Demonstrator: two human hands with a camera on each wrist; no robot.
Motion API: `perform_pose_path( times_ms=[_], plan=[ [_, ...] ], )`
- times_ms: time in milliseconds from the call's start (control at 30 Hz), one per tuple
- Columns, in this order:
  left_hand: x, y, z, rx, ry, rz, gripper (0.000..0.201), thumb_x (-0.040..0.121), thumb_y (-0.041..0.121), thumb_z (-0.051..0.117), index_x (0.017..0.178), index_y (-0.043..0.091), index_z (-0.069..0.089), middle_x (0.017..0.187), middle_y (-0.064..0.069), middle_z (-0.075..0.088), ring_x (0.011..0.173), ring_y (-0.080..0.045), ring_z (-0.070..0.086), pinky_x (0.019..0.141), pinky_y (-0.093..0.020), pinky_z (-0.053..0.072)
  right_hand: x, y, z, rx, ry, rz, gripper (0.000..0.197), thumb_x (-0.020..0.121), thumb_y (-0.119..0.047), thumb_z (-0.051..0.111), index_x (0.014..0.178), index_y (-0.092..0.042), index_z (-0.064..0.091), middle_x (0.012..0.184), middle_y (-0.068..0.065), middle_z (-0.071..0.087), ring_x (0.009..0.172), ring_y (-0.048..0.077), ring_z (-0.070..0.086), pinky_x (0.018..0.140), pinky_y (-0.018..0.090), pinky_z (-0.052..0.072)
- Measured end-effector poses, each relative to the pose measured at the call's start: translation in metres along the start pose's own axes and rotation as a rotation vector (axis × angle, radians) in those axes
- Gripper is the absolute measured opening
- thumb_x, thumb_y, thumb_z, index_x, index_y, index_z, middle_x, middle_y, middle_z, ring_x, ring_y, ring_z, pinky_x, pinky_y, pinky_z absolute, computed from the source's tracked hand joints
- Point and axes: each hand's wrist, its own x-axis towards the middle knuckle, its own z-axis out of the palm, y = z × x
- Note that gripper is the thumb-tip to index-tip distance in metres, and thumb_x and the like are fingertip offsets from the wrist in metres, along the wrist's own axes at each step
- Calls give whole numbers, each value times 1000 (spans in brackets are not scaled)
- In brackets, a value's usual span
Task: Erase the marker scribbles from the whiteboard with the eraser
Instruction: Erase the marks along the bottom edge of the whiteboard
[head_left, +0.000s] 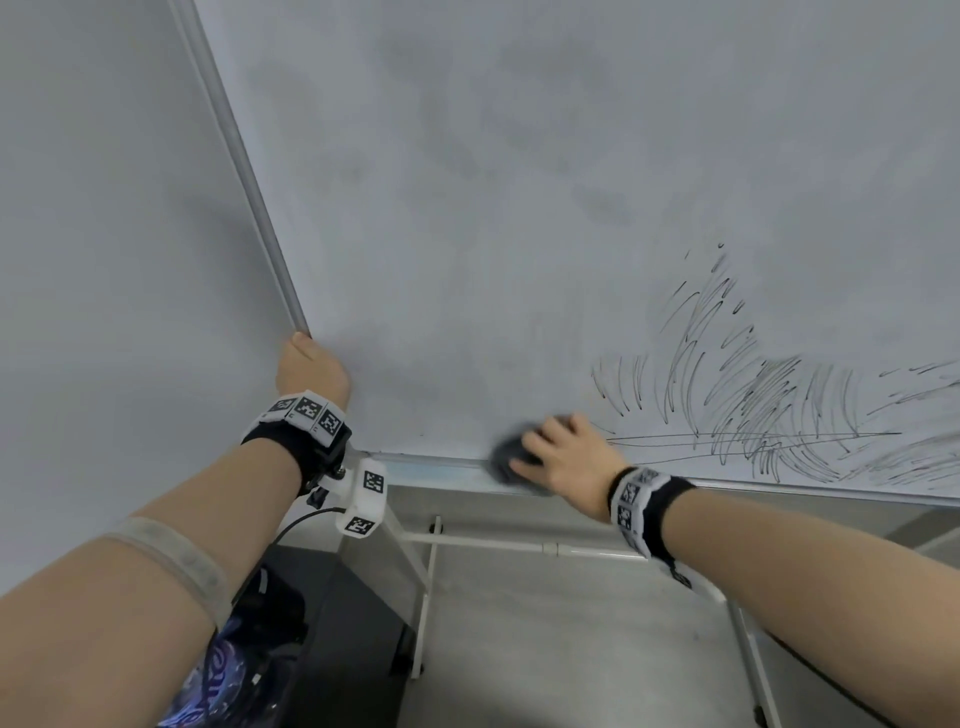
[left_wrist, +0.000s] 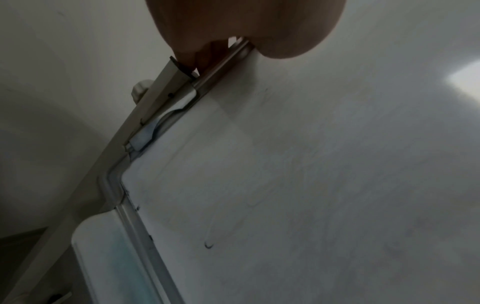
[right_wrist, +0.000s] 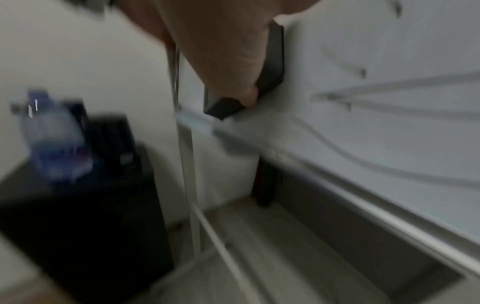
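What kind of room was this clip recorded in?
Probably an office or meeting room. A large white metal-framed whiteboard on a white tubular stand sits before a plain pale wall, and a clear plastic water bottle stands on a low black cabinet.

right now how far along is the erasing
Partly done. The left and upper whiteboard shows only grey smudges, so that part looks wiped. In hand: the right hand presses the eraser on the board near its bottom edge, while the left hand grips the frame. Left: the scribbles to the right of the eraser, plus a small mark near the lower left corner.
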Motion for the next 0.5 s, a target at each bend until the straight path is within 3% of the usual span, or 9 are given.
perform_pose_path(
  times_ms=[67,200,267,333,400,500],
  plan=[
    [3,-1,2,-3,4,1,47,106,22,20,114,-7,56,120,-28,58,111,-41,53,91,-40,37,-9,-7,7,6,-115,-9,59,58,-20,78,115,-29,68,102,7,52,89,28,43,71,39,37],
    [4,-1,2,-8,16,-13,46,106,22,21,114,-7,56,120,-28,58,110,-41,53,91,-40,36,11,9,-6,12,53,101,68,64,-4,58,128,-27,61,103,10,47,86,27,41,71,39,36],
    [2,1,1,-17,-1,-6,46,106,22,21,114,-6,56,121,-27,58,111,-40,53,91,-40,36,16,13,-10,14,66,120,73,62,-2,52,131,-26,60,104,11,45,85,26,39,69,39,35],
    [0,2,1,-38,-12,-2,46,106,23,21,116,-5,56,120,-26,59,111,-39,54,91,-39,37,14,8,-7,-6,46,82,66,66,-4,52,127,-25,63,102,11,48,84,27,39,68,38,37],
    [0,1,2,-53,-17,-1,46,106,23,21,115,-5,56,119,-25,59,110,-38,54,91,-38,37,12,4,-6,-4,14,30,58,72,-6,42,121,-25,66,97,9,53,84,27,41,68,38,38],
    [3,-3,-1,-50,-28,-9,46,106,24,20,114,-5,55,119,-25,59,110,-37,54,89,-36,37,17,6,-6,-17,2,-32,66,79,-5,19,121,-24,66,96,8,51,84,27,40,66,37,38]
  ],
)
